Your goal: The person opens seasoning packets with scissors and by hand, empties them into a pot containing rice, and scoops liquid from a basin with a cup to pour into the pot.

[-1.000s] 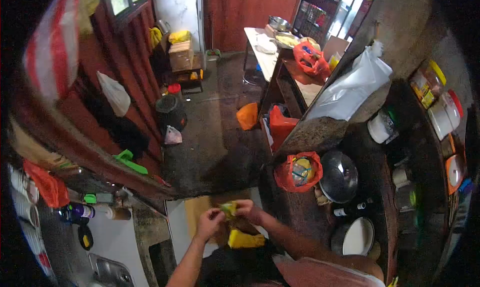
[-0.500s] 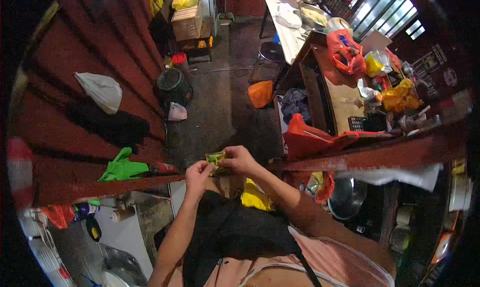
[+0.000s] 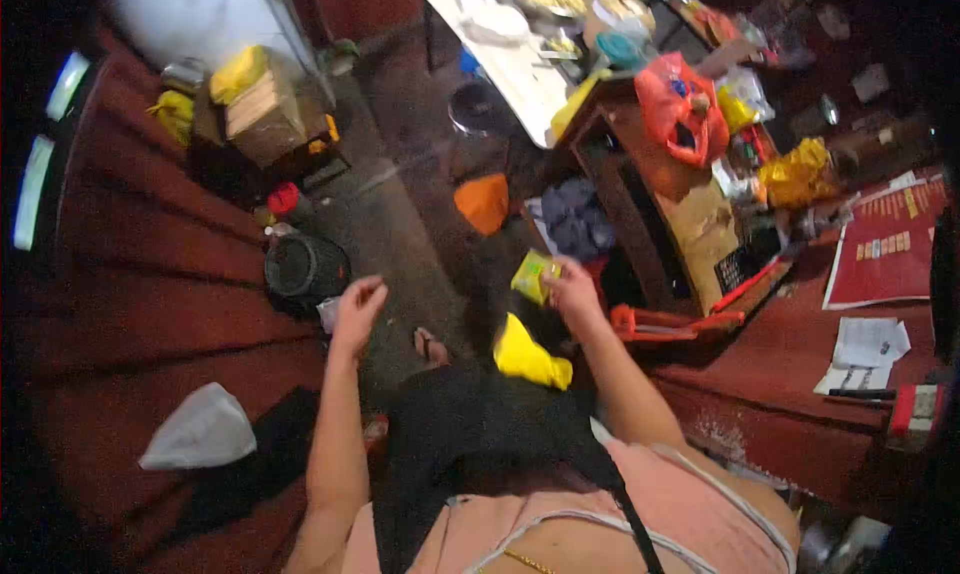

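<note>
My right hand (image 3: pixel 577 294) pinches a small yellow-green packet (image 3: pixel 533 277) by its near side, out in front of me on the right. My left hand (image 3: pixel 357 314) is apart from it, over the floor near the black bin. Its fingers are curled together, and whatever lies between the tips, if anything, is too small to make out. Below the packet a bright yellow cloth or bag (image 3: pixel 530 354) hangs at the front of my black apron (image 3: pixel 465 424).
On the right stands a wooden desk (image 3: pixel 700 224) with a red plastic bag (image 3: pixel 685 104) on it. A white table (image 3: pixel 520 79) bearing food trays is beyond. To the left are a black bin (image 3: pixel 305 266), a cardboard box (image 3: pixel 265 119) and a red corrugated wall (image 3: pixel 150 244). An orange bag (image 3: pixel 483 204) lies ahead.
My hands have separated: the left let go of the packet and moved left, while the right carried it rightward. The view has turned and moved forward past the partition.
</note>
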Tool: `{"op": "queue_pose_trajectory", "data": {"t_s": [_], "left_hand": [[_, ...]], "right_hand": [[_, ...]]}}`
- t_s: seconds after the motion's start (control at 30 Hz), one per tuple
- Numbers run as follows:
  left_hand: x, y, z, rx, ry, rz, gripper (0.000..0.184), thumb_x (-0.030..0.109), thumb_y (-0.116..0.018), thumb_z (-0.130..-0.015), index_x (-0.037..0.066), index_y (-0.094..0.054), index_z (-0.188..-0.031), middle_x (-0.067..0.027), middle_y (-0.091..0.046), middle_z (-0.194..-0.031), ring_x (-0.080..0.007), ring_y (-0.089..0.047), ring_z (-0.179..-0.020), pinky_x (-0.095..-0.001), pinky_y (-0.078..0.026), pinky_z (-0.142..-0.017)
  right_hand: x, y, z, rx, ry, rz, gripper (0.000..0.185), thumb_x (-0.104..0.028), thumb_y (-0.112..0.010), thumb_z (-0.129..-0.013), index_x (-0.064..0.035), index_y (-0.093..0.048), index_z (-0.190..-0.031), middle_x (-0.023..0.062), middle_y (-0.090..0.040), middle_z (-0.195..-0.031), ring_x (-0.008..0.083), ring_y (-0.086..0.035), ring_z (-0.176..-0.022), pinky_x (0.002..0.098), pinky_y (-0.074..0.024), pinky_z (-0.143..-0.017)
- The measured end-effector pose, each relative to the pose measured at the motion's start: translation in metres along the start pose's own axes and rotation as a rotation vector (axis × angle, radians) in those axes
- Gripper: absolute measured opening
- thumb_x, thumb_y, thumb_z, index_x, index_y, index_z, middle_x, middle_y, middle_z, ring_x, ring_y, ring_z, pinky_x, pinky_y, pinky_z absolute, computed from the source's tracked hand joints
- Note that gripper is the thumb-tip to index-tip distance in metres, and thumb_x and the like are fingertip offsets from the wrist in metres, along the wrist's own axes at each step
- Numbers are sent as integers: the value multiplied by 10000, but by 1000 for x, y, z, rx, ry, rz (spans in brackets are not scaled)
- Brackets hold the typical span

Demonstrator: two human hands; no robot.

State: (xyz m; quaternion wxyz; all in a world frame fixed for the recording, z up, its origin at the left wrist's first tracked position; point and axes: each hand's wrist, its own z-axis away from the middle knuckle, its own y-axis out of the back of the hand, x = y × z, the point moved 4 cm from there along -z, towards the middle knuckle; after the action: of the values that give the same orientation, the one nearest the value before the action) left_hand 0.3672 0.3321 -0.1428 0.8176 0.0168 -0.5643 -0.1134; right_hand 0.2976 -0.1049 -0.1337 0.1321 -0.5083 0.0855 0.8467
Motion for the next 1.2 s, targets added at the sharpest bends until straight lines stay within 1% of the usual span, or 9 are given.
{"op": "queue_pose_trajectory", "data": {"t_s": [0.17,0.23,0.3,0.4,0.7,0.9,1.03,1.07,1.2], "left_hand": [[231,-86,-23,-818,-599,-333,594,173,-870,-798,38,-646,-1332,-126,-688,-1300,-260,-655,-1227,-420,-526,-1040],[228,-140,-41,-1070,-822,-474,604,124,-847,-755,49,-649,-1321,-173,-689,-1282,-340,-655,-1239,-472,-533,-1042],[191,-182,-83,-1226,-636,-859,612,109,-835,-716,63,-659,-1301,-191,-685,-1275,-397,-666,-1198,-493,-540,-1019],[131,-211,-189,-1309,-579,-1221,603,118,-834,-712,90,-673,-1292,-167,-721,-1216,-412,-706,-1102,-499,-568,-946],[203,-206,-354,-1611,-369,-1202,544,345,-809,-778,119,-755,-1270,-217,-771,-1116,-433,-732,-1032,-501,-588,-900],[209,-214,-435,-1627,-669,-1148,400,356,-785,-797,73,-800,-1079,-233,-768,-993,-422,-740,-941,-509,-586,-815],[225,-215,-474,-1869,-831,-1138,382,334,-797,-776,43,-808,-1024,-243,-763,-943,-430,-741,-899,-506,-591,-794],[230,-213,-481,-1949,-819,-1301,390,239,-815,-768,5,-759,-1074,-246,-763,-1064,-427,-733,-1007,-498,-583,-846],[255,-198,-490,-2087,-942,-1190,319,211,-789,-788,1,-762,-1027,-237,-761,-950,-433,-738,-953,-509,-587,-822]], "right_hand": [[-51,-26,-52,84,21,-104,216,-116,-715,-981,-72,-691,-1191,-16,-697,-930,73,-608,-736,238,-469,-601],[-61,-39,-74,80,-3,-92,211,-114,-713,-983,-76,-692,-1190,-13,-707,-953,79,-618,-745,239,-475,-606],[-78,-53,-108,133,1,-118,220,-113,-719,-981,-72,-690,-1195,-7,-712,-971,78,-620,-743,242,-475,-603],[-90,-65,-179,136,64,-133,249,-117,-731,-977,-59,-691,-1215,-1,-709,-975,91,-656,-781,270,-519,-619],[-247,-96,-363,217,163,-296,259,-116,-740,-971,-28,-694,-1211,52,-703,-957,126,-654,-765,284,-542,-646],[-383,-86,-528,369,427,-353,432,-91,-740,-953,55,-610,-1338,108,-710,-1004,176,-708,-855,317,-595,-698],[-480,-93,-569,392,394,-549,722,-310,-721,-1022,0,-373,-1575,153,-688,-1223,232,-723,-1032,380,-599,-808],[-468,-95,-585,399,445,-469,658,-319,-711,-1027,6,-441,-1530,139,-702,-1197,211,-718,-994,367,-592,-808],[-384,-134,-519,300,242,125,393,-310,-728,-996,-22,-733,-1264,53,-762,-944,137,-678,-846,310,-554,-755]]}}
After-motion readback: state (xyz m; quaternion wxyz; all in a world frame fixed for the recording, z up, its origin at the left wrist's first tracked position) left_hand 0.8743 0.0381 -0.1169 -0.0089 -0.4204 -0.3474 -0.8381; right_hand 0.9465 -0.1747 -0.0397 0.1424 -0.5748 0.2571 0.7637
